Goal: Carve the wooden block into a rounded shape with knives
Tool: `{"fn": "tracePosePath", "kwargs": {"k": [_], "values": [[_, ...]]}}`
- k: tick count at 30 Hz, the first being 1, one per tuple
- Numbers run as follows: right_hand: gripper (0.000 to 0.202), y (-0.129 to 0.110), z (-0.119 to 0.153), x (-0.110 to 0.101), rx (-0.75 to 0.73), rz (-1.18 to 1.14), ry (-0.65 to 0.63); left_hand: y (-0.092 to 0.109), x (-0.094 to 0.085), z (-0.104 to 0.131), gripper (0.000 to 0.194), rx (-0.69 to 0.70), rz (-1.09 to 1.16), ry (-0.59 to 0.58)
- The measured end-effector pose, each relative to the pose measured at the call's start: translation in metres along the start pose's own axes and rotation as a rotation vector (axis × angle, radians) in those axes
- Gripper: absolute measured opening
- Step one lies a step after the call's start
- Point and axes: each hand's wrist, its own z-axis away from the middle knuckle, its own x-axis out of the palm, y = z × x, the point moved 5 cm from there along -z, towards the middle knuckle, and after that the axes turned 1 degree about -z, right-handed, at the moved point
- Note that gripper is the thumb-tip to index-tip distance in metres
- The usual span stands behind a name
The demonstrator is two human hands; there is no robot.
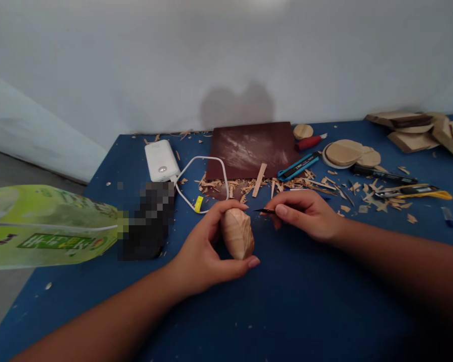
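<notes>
My left hand [207, 246] is closed around a carved block of pale wood [237, 234], thumb below and fingers above. Its right side shows cut facets. Just to the right, my right hand [304, 213] pinches a thin dark pointed tool [263, 210]. The tip points left toward the wood, with a small gap between them. Most of the tool is hidden in the fingers, so its exact kind does not show. Behind both hands lie wood shavings [245, 188] and a brown sheet of sandpaper [249, 151].
A blue utility knife [299, 166], a red-handled cutter [310, 143], a yellow-ended knife [415, 191] and round wood discs [343, 152] lie right of the sheet. Wood pieces [411, 131] are stacked far right. Left are a white power bank [161, 161] with cable and a green plastic bag [49, 226].
</notes>
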Motion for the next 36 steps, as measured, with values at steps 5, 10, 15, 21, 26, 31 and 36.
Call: {"fn": "tracePosePath", "kwargs": {"k": [5,10,15,21,26,31,36], "values": [[0.024,-0.001,0.002,0.000,-0.047,0.088,0.053,0.003,-0.001,0.001,0.082,0.020,-0.102,0.087],[0.024,0.000,0.001,0.000,-0.037,0.143,0.105,0.005,-0.007,0.003,0.084,0.050,-0.119,0.216],[0.022,0.000,0.000,0.000,-0.042,0.126,0.099,-0.001,-0.010,0.001,0.074,0.021,-0.075,0.160],[0.019,-0.002,-0.001,0.003,-0.059,0.107,0.044,-0.006,-0.011,0.003,0.077,-0.002,-0.058,0.123],[0.021,-0.001,-0.002,0.007,-0.100,0.125,-0.050,-0.002,-0.009,0.001,0.079,0.009,-0.094,0.100],[0.021,-0.001,-0.003,0.009,-0.159,0.117,-0.115,0.000,-0.008,-0.001,0.082,0.003,-0.140,0.072],[0.021,-0.001,-0.005,0.008,-0.165,0.110,-0.117,0.000,-0.004,-0.002,0.081,0.006,-0.126,0.017]]}}
